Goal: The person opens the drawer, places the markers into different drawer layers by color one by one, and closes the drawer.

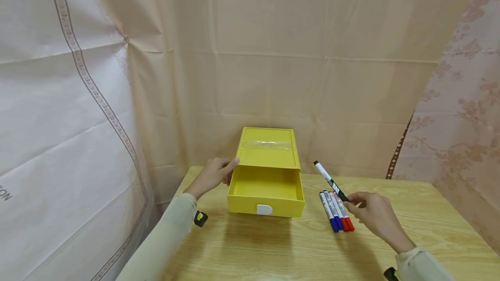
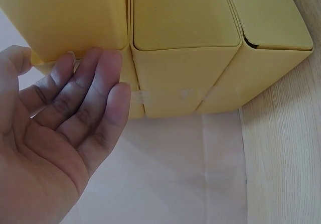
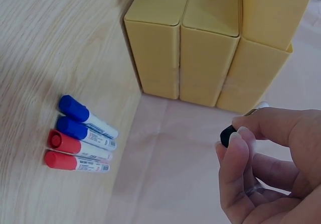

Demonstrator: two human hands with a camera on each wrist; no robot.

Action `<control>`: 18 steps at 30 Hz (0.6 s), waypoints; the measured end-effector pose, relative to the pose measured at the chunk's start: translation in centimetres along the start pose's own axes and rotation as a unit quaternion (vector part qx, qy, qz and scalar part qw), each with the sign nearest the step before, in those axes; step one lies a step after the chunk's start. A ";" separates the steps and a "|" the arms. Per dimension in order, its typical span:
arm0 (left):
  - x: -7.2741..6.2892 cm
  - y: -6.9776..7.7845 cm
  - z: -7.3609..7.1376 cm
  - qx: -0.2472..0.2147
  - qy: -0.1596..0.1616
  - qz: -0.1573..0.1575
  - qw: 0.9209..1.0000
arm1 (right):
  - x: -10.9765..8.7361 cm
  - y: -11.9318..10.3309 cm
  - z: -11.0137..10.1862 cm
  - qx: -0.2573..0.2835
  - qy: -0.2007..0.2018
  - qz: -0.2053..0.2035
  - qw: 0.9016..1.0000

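Note:
A yellow drawer unit point(image 1: 269, 157) stands at the back of the table, its top drawer point(image 1: 243, 205) pulled out towards me. My left hand point(image 1: 214, 173) is at the unit's left side, with the thumb along the top edge. In the left wrist view its loosely bent fingers point(image 2: 103, 91) rest against the yellow side wall. My right hand point(image 1: 373, 214) pinches a black marker point(image 1: 325, 174) by its capped end, the white barrel slanting up and away. Beneath it, two blue markers point(image 1: 329, 211) and two red markers point(image 1: 341, 211) lie side by side on the table.
Clear tape point(image 1: 267, 144) crosses the unit's top, and a white pull point(image 1: 264, 209) sits on the drawer front. Lower drawers point(image 3: 153, 48) show in the right wrist view. Cloth curtains point(image 1: 273, 77) hang behind the wooden table point(image 1: 394, 194) and on both sides.

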State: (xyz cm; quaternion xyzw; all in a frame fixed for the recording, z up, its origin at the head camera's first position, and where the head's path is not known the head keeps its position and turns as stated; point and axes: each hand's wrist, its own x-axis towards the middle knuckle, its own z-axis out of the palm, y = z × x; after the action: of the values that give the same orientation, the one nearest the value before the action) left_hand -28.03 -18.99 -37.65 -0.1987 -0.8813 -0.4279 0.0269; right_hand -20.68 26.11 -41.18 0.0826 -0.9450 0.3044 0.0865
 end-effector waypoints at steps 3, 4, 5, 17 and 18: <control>-0.1 0.2 0.2 -0.001 0.000 -0.002 1.000 | -0.1 -0.1 -0.2 0.002 0.001 -0.003 1.000; -0.1 0.2 0.1 -0.001 0.000 -0.003 1.000 | -0.1 -0.3 -0.2 0.002 0.001 -0.006 1.000; -0.1 0.2 0.1 -0.001 0.000 -0.003 1.000 | -0.2 -0.4 -0.2 0.003 0.002 -0.007 1.000; 0.0 0.1 0.2 0.000 0.001 0.001 1.000 | -0.4 -1.6 -0.5 0.010 0.005 -0.008 1.000; 0.0 0.0 0.2 0.001 0.000 0.002 1.000 | -0.4 -1.7 -0.6 0.011 0.004 -0.008 1.000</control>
State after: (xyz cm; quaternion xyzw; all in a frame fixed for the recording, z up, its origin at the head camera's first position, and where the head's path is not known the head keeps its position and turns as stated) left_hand -28.02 -18.82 -37.73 -0.2000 -0.8815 -0.4269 0.0280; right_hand -19.89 25.14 -39.84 0.0896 -0.9405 0.3148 0.0917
